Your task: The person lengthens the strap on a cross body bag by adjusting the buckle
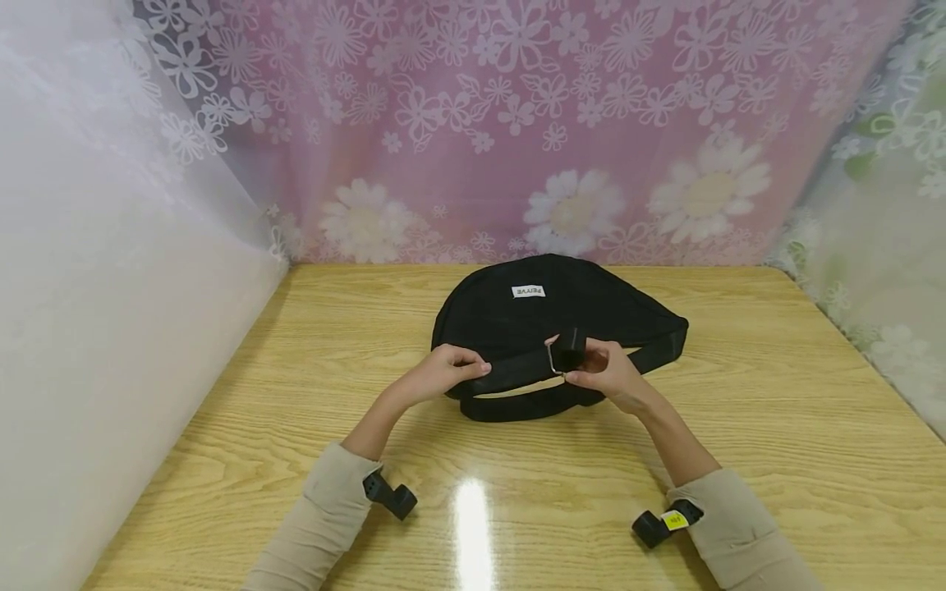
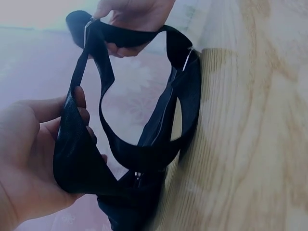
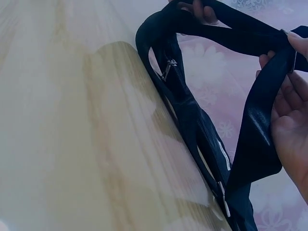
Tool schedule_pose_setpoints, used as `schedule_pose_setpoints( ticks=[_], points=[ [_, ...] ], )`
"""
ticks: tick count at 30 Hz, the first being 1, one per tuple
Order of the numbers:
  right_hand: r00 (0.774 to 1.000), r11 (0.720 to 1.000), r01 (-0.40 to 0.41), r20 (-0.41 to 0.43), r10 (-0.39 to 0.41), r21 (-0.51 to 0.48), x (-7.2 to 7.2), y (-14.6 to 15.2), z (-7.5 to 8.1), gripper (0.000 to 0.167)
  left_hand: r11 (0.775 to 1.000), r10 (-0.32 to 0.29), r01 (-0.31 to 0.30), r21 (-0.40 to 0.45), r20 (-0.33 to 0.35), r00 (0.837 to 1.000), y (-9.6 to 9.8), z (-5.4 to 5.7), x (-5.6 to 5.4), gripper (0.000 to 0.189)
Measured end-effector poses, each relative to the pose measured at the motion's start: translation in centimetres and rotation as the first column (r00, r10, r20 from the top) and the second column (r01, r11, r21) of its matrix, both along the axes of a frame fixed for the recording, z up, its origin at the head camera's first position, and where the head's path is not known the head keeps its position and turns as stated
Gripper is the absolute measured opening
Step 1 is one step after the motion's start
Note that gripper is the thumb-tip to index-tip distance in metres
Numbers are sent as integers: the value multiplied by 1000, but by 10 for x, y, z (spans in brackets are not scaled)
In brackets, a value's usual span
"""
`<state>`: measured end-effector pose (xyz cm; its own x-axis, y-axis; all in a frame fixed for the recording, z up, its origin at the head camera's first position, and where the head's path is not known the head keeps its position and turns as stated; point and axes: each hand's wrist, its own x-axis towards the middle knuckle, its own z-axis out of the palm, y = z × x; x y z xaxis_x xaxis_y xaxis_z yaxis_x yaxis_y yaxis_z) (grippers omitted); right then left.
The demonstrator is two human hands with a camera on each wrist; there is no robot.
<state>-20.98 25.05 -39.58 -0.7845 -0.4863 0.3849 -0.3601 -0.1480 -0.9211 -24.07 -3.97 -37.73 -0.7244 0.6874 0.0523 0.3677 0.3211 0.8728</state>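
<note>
Black waist bag (image 1: 547, 308) lies flat on the wooden table (image 1: 776, 427), centre of the head view, about 12 o'clock from both hands, white label (image 1: 528, 291) facing up. Its black strap (image 1: 517, 373) loops out from the near edge toward 6 o'clock.

Left hand (image 1: 443, 373): at the bag's 7 o'clock end, fingers curled around the strap where it leaves the bag body. The left wrist view confirms it: thumb and fingers wrapped on the wide webbing (image 2: 72, 144), loop hanging open between both hands.

Right hand (image 1: 602, 373): at roughly 5 o'clock of the bag, pinching the strap at the metal slider buckle (image 1: 554, 359). Thumb on top, fingers curled under. In the right wrist view the fingertips (image 3: 288, 45) press the strap fold against the buckle edge; the palm is partly open, not a full fist.

Strap runs taut-ish between the two hands, with a second pass sagging below it onto the table.

Zipper pull (image 3: 168, 67) is visible on the bag's edge in the right wrist view; whether the zip is closed I cannot tell.

Background: pink floral curtain (image 1: 517, 123) at 12 o'clock, white sheet (image 1: 89, 328) at 9 o'clock. Beige sleeves (image 1: 325, 517) on both forearms.
</note>
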Motion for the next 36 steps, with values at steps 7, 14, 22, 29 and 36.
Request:
schedule_pose_setpoints(
  ticks=[7,14,22,29,36],
  points=[
    [999,999,40,-14,-40,-5,1,6,6,42,999,-6,4,43,45,999,-13,-6,-6,26],
    [999,998,52,-15,-52,-28,1,12,12,44,998,-5,-2,68,92,996,-27,-7,-10,24],
    [998,998,62,-19,-63,-22,2,14,14,41,997,21,-28,66,104,994,-38,-8,-12,24],
    [993,993,118,-26,-117,17,5,20,18,39,989,118,-131,65,178,977,-52,-13,-18,24],
    [993,991,118,-14,-117,62,6,18,20,41,994,112,-113,7,95,989,-49,-16,-17,22]
  ],
)
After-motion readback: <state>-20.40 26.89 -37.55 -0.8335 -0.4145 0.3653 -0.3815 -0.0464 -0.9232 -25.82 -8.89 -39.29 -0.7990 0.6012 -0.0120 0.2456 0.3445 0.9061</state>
